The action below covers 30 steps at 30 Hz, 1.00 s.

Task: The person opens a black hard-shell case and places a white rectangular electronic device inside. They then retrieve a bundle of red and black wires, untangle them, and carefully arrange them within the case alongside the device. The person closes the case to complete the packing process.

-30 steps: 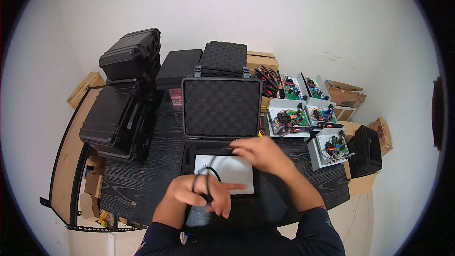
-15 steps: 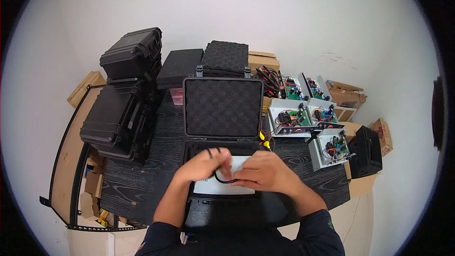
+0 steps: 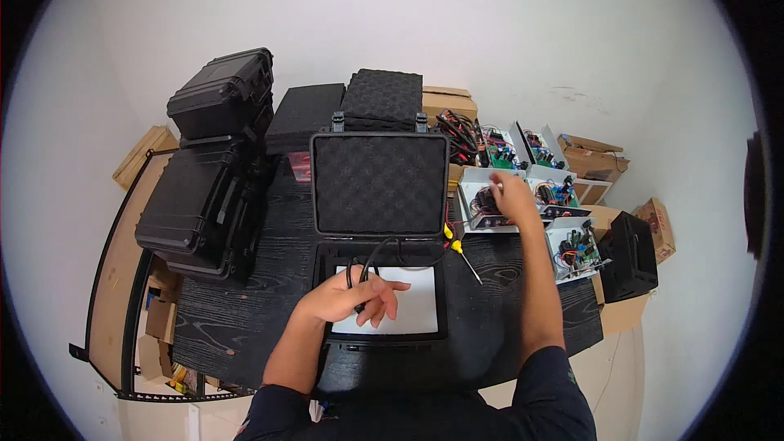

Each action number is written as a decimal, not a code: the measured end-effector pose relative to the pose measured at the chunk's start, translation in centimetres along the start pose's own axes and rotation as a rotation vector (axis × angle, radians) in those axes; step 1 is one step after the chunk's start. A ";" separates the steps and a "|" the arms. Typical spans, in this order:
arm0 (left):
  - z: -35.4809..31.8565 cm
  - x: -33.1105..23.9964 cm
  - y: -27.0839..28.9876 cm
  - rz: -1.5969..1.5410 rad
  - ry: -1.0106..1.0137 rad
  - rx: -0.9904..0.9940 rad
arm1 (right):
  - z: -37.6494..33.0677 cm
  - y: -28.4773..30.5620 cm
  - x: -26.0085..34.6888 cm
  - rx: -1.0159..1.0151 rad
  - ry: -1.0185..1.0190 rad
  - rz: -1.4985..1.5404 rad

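Note:
A black cable point(image 3: 365, 265) lies in loops in my left hand point(image 3: 347, 296), which is closed around it with some fingers loosely stretched. Below that hand a white flat panel point(image 3: 416, 302) sits in the open black hard case point(image 3: 317, 188), whose raised lid has dark egg-crate foam. From the left hand the cable arcs over the case to the right. Off to the right, my right hand point(image 3: 513, 198) is raised with fingers pinched, and the cable runs toward it. Behind that hand stand open white housings point(image 3: 469, 196) with circuit boards and wires.
Stacked black hard cases point(image 3: 200, 204) stand at the left. Foam sheets point(image 3: 384, 94) and a bundle of cables point(image 3: 457, 137) are behind the open case. A yellow-handled screwdriver point(image 3: 457, 247) lies right of it. A black box point(image 3: 633, 257) and cardboard boxes point(image 3: 657, 229) stand far right.
My hands have moved apart. The right hand has gone from over the white panel up and right, and the cable is now drawn out between the hands. The left hand stays over the case.

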<state>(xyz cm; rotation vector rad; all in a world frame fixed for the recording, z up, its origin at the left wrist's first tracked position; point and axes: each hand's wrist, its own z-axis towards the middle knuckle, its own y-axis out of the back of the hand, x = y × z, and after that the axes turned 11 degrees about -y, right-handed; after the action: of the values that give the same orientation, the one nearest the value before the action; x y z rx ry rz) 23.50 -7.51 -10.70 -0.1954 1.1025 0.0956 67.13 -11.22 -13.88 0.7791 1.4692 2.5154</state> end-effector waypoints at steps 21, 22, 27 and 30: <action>0.5 0.9 -0.1 -0.008 -0.099 0.205 | -8.6 8.2 6.7 0.613 0.097 0.187; 0.5 0.6 -0.2 -0.006 -0.081 0.231 | -9.2 7.2 8.6 0.616 0.174 0.416; 0.5 1.1 -0.6 -0.069 -0.033 0.330 | -12.4 4.8 17.7 0.800 0.543 0.843; 0.2 0.9 -1.0 -0.098 0.004 0.224 | -11.9 3.5 18.3 0.791 0.572 0.797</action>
<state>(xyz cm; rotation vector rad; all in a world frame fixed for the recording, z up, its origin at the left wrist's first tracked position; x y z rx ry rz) 24.25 -8.51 -11.32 -0.0485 1.0966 -0.1159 46.11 -15.76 -8.90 0.9031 2.9513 2.7799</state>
